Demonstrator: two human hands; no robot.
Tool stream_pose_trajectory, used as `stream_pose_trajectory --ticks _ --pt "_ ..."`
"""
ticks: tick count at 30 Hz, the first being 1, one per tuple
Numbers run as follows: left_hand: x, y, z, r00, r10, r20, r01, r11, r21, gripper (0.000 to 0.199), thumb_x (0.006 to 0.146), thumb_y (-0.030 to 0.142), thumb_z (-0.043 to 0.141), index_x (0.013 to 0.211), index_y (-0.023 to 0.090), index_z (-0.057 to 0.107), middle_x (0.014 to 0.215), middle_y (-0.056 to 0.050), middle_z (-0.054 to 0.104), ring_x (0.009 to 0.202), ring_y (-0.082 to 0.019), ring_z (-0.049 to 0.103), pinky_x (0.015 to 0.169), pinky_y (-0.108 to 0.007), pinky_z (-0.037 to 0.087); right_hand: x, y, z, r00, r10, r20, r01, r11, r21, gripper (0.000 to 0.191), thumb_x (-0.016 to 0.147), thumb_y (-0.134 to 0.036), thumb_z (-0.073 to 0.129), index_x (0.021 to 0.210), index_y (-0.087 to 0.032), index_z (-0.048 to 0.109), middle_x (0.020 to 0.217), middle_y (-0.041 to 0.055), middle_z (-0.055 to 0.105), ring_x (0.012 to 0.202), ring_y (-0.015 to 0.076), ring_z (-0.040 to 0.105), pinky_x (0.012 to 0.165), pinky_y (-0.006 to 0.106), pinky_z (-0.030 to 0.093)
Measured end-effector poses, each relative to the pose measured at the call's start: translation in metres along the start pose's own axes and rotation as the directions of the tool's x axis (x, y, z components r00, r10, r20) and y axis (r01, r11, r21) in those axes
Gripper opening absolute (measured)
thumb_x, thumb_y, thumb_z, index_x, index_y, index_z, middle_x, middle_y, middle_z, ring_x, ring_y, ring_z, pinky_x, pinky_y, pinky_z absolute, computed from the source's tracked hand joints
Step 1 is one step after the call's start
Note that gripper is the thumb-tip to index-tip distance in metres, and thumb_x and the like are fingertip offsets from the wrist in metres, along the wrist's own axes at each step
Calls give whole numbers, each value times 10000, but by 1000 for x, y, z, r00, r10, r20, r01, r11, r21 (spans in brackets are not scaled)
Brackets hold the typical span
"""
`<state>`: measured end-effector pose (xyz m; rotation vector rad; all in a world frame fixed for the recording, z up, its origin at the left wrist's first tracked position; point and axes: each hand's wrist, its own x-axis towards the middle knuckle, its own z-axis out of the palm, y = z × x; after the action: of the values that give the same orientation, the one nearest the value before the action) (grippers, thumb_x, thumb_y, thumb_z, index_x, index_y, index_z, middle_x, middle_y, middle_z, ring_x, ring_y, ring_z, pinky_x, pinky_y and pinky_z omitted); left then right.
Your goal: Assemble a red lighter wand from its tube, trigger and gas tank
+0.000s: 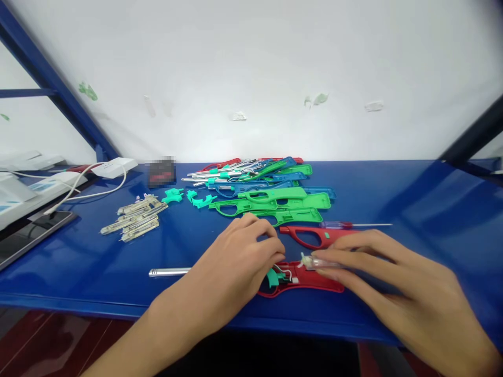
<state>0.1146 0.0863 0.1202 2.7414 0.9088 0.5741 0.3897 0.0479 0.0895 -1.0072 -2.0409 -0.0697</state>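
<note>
My left hand (239, 256) is closed over the front of a red lighter half (324, 283); its fingertips are partly hidden. A silver metal tube (168, 272) sticks out to the left from under that hand. Inside the red half sit a teal trigger (272, 277) and thin white wires. Between thumb and fingers, my right hand (393, 267) pinches a clear fuel tank (324, 263) with a whitish valve end, just above the rear of the shell. Another red lighter half (298, 233) lies behind, partly covered by my right hand.
Behind the hands lie green lighter halves (286, 215) and a pile of blue, green and red ones with metal tubes. A screwdriver (369, 225) is at right. Several clear tanks (137, 217), teal triggers (173, 196), a phone (35, 235) and a white power strip (47, 188) are left.
</note>
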Motion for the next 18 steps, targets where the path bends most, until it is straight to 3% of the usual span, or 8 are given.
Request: stream_pose_trajectory --ticks 5,9,14,18 --pt "6 7 -6 989 3 151 -17 996 92 194 1076 23 630 1040 194 715 1160 -43 672 1117 -261 587 1018 -431 484 1 -2 0 1000 -8 17 9 1000 -17 208 1142 -334 616 1116 -335 822 1085 -34 803 942 86 797 974 149 589" --pt "9 11 -17 971 1 239 -51 978 203 240 1049 -24 594 998 199 665 1157 -53 655 1115 -277 600 1033 -468 483 1 -2 -1 999 -23 30 23 999 -30 211 1147 -341 607 1116 -333 816 1074 -31 810 934 95 808 941 166 611" --pt "14 14 -27 950 46 310 -144 943 299 258 1000 -44 571 987 208 625 1126 -59 656 1104 -296 630 1105 -544 478 -3 1 0 998 -27 61 29 999 -39 190 1144 -359 617 1158 -340 806 1091 -37 804 945 93 810 917 166 607" --pt "16 17 -28 949 119 293 -218 918 332 309 915 -74 524 1011 203 619 1076 -56 668 1045 -300 664 1085 -568 506 -6 4 2 998 -19 66 22 998 -51 180 1140 -333 623 1184 -340 797 1122 -34 808 951 120 818 902 222 625"
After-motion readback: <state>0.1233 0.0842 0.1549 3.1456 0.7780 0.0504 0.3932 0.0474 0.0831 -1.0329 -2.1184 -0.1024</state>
